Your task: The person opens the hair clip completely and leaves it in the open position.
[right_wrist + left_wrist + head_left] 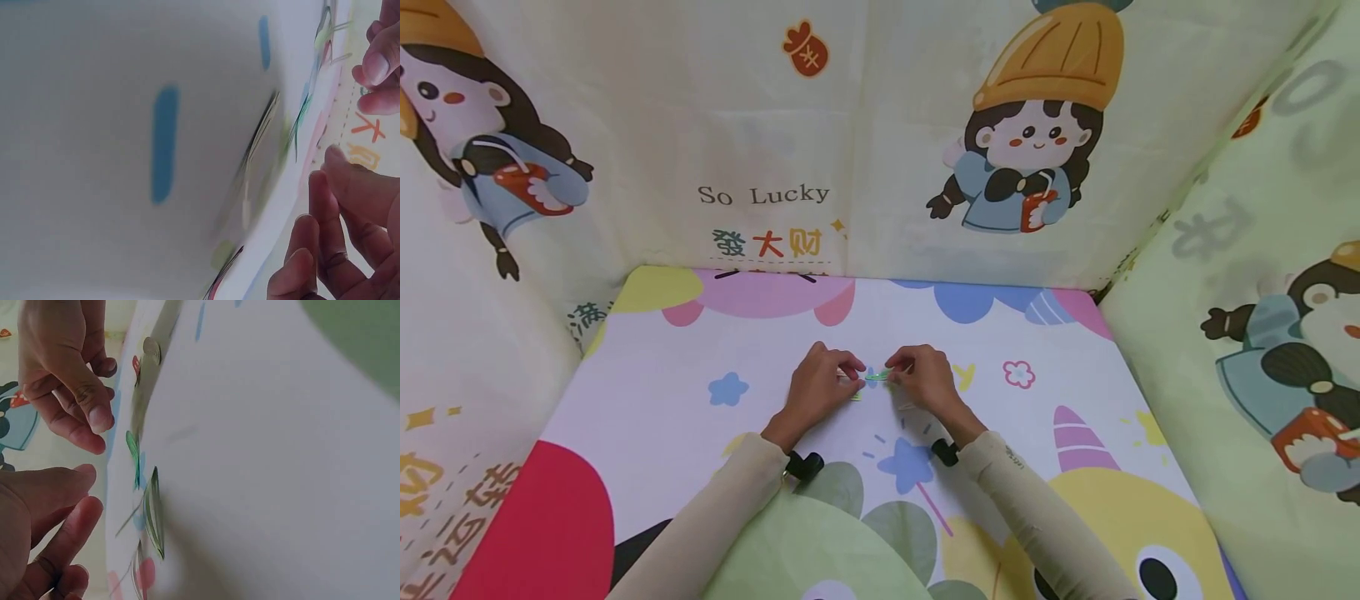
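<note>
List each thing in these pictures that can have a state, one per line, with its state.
Left hand: fingertips pinched together over the table, what they hold too small to tell.
Right hand: fingertips pinched at a thin green strip.
Green strip: lying low between the two hands.
Small clear rings: lying flat on the tablecloth.
Tablecloth: spread flat.

The head view is evenly and softly lit, bright without glare; the two hands cast only faint shadows on the printed cloth (pixel 700 433), and straight edges bow toward the corners. The wrist views are dimmer and greyer. In the left wrist view the green paper clip (pixel 134 456) is fairly sharp, the far cloth smeared. The right wrist view is blurred across most of the cloth, the fingertips (pixel 377 65) clearer.
</note>
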`<state>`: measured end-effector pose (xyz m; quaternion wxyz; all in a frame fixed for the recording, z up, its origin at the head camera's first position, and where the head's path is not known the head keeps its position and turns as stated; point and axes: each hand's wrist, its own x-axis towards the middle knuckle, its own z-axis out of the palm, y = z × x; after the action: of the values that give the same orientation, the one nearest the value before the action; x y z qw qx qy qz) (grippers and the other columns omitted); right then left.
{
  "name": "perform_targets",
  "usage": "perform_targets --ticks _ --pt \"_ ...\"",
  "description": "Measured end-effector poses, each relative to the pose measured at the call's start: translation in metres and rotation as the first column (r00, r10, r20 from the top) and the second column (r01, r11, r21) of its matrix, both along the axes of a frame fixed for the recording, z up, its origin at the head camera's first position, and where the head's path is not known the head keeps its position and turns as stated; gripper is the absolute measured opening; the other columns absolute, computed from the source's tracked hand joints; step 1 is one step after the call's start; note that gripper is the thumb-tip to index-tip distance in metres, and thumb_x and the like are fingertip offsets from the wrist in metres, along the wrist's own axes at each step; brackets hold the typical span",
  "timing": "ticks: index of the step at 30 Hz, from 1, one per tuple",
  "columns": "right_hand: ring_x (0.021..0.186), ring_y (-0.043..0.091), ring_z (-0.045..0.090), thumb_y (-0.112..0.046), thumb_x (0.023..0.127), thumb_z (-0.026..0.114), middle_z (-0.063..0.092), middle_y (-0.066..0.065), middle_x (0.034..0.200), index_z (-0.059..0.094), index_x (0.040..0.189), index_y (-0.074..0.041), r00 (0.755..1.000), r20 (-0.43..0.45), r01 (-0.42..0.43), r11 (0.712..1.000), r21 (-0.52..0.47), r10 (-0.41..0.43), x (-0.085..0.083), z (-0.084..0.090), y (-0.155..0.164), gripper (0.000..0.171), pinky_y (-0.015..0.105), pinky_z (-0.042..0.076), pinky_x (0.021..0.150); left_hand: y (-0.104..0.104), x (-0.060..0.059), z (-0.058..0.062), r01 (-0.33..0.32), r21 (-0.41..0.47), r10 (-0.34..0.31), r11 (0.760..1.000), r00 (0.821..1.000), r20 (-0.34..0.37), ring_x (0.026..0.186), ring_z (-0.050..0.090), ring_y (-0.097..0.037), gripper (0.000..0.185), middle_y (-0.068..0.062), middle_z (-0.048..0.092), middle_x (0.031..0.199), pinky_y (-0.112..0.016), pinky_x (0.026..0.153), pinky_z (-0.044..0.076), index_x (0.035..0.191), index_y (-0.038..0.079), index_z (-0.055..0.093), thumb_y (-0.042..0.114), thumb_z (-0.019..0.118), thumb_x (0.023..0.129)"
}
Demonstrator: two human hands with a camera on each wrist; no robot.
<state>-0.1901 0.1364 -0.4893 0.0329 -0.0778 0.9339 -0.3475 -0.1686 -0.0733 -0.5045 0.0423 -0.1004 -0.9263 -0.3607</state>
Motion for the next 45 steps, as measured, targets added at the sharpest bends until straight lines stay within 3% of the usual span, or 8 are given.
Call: perform_targets --ticks 9,18,25,30,36,45 --pt "0.074 0.014 0.066 -0.009 0.090 0.084 0.077 -0.001 0.085 0.083 0.096 -0.019 0.999 0.024 0.035 0.999 0.040 -0.036 -0.005 -0.003 0.003 0.011 0.031 0.050 0.070 0.012 -0.014 -0.002 0.007 -0.093 -0.001 0.996 0.998 0.058 0.090 0.050 -0.016 0.013 0.005 0.079 0.088 -0.031 0.072 0.045 0.099 0.020 0.084 0.022 0.088 0.087" --pt "0.084 0.018 0.068 -0.014 0.087 0.087 0.076 0.000 0.087 0.083 0.097 -0.018 0.998 0.060 -0.001 0.992 0.123 -0.006 -0.007 -0.005 -0.006 0.011 0.035 0.053 0.073 0.022 -0.021 -0.005 0.033 -0.200 -0.023 0.979 0.998 0.052 0.091 0.050 -0.017 0.010 0.003 0.078 0.090 -0.032 0.073 0.046 0.096 0.019 0.085 0.018 0.088 0.087" --pt "0.081 0.018 0.066 -0.011 0.089 0.085 0.075 0.000 0.084 0.083 0.094 -0.017 0.999 0.046 -0.015 0.990 0.139 0.008 -0.008 -0.006 -0.008 0.008 0.036 0.053 0.075 0.027 -0.023 -0.005 0.036 -0.212 -0.019 0.977 0.997 0.078 0.089 0.049 -0.017 0.010 0.004 0.075 0.084 -0.031 0.071 0.045 0.094 0.020 0.085 0.012 0.085 0.088" --pt "0.083 0.019 0.064 -0.009 0.091 0.082 0.074 0.000 0.083 0.082 0.093 -0.016 0.997 0.077 -0.022 0.996 0.092 0.015 -0.008 -0.006 -0.006 0.007 0.037 0.051 0.080 0.027 -0.022 -0.004 0.032 -0.203 -0.014 0.979 0.996 0.091 0.089 0.047 -0.017 0.009 0.004 0.073 0.085 -0.030 0.069 0.043 0.095 0.020 0.085 0.013 0.085 0.089" --pt "0.083 0.019 0.061 -0.005 0.093 0.077 0.072 0.003 0.083 0.079 0.094 -0.011 0.994 0.104 -0.011 1.000 -0.004 0.011 -0.006 -0.002 -0.002 0.006 0.033 0.050 0.078 0.026 -0.019 0.000 0.029 -0.188 -0.022 0.982 0.999 0.041 0.089 0.048 -0.018 0.010 0.002 0.076 0.091 -0.031 0.071 0.043 0.097 0.020 0.086 0.012 0.083 0.090" --pt "0.077 0.015 0.059 -0.010 0.098 0.076 0.073 0.004 0.084 0.077 0.096 -0.007 0.997 0.079 0.005 0.989 -0.149 0.007 -0.004 0.000 0.005 0.004 0.027 0.047 0.070 0.019 -0.017 0.011 0.029 -0.036 -0.026 0.999 0.998 0.061 0.092 0.051 -0.018 0.012 0.003 0.080 0.095 -0.032 0.077 0.043 0.104 0.020 0.086 0.016 0.079 0.095"
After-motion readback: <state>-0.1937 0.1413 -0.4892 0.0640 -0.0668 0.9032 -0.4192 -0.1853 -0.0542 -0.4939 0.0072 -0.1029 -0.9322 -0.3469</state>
